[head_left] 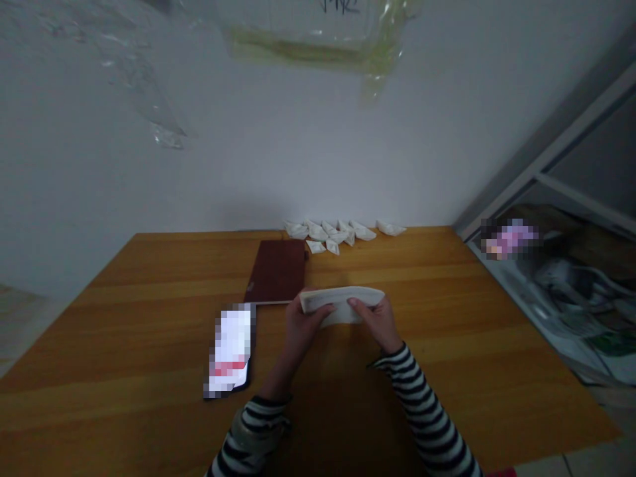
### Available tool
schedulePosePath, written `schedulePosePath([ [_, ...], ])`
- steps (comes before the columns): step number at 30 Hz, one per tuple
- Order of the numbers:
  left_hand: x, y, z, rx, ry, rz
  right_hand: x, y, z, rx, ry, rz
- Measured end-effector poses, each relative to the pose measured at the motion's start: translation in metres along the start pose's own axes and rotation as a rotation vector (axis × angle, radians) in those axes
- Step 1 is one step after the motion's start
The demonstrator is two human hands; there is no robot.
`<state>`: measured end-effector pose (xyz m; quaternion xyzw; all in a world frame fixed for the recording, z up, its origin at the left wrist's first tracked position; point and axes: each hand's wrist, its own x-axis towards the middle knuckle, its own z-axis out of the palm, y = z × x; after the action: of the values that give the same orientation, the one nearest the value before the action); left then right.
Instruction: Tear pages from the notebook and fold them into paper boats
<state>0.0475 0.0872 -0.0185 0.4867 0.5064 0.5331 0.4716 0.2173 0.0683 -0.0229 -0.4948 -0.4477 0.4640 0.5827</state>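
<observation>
A sheet of white paper (342, 297), bent over along its upper part, is held up above the table between both hands. My left hand (303, 323) grips its left end, thumb on the near face. On the right end, my right hand (380, 322) pinches it the same way, thumb pointing inward. The fingers behind the paper are mostly hidden. Just beyond the left hand lies a dark red notebook (279, 270), closed. Several folded white paper boats (330, 230) stand bunched at the table's back edge by the wall, one a little apart on the right.
A phone (231, 351) with a lit, blurred-out screen lies left of my left forearm on the wooden table (149, 318). Behind the table rises a white wall (308, 146) with tape on it. To the right, a shelf (571, 278) holds cables and other items.
</observation>
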Motion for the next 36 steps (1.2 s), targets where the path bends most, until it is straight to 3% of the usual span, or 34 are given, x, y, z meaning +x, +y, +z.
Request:
schedulePosePath([
  [5,0.001,-0.001,-0.004,0.082,-0.042,-0.065,0.001,0.003,0.002,0.025,-0.009,0.007],
  [12,-0.002,-0.04,-0.003,0.067,-0.097,-0.138,-0.006,0.043,0.005,-0.035,0.013,0.086],
  [16,-0.006,-0.049,-0.007,0.078,-0.048,-0.106,-0.013,0.052,0.009,-0.019,0.093,0.124],
  [21,-0.009,-0.018,-0.022,0.085,-0.007,-0.066,-0.022,0.04,0.004,0.033,0.101,0.146],
  [26,-0.017,0.024,-0.033,0.025,-0.079,-0.122,-0.034,0.022,-0.002,0.162,0.051,0.216],
  [32,-0.029,0.049,-0.025,-0.089,-0.089,-0.162,-0.043,0.007,0.003,0.322,0.018,0.306],
  [36,-0.031,0.055,-0.019,-0.115,-0.005,-0.079,-0.045,0.005,0.006,0.366,0.031,0.334],
])
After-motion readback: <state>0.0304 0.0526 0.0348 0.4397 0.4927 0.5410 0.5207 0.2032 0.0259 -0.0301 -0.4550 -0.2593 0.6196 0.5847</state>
